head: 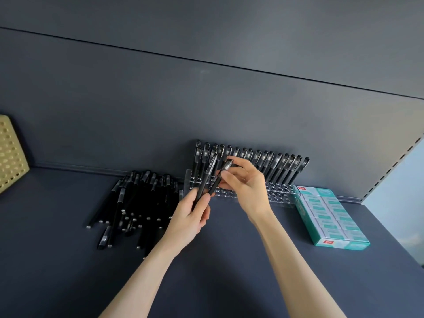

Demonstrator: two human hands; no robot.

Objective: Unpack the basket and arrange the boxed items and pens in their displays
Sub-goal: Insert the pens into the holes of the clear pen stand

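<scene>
1. Two black pens are gripped by their lower ends in the left hand, raised above a dark shelf.
2. The capped end of one of the pair is pinched between the thumb and fingers of the right hand.
3. Behind the hands a clear rack is set against the back wall, its rear row filled with upright pens.
4. Loose pens are heaped left of the rack; a green box is placed just beside its right end.
5. A yellow perforated basket is seen at far left.
</scene>
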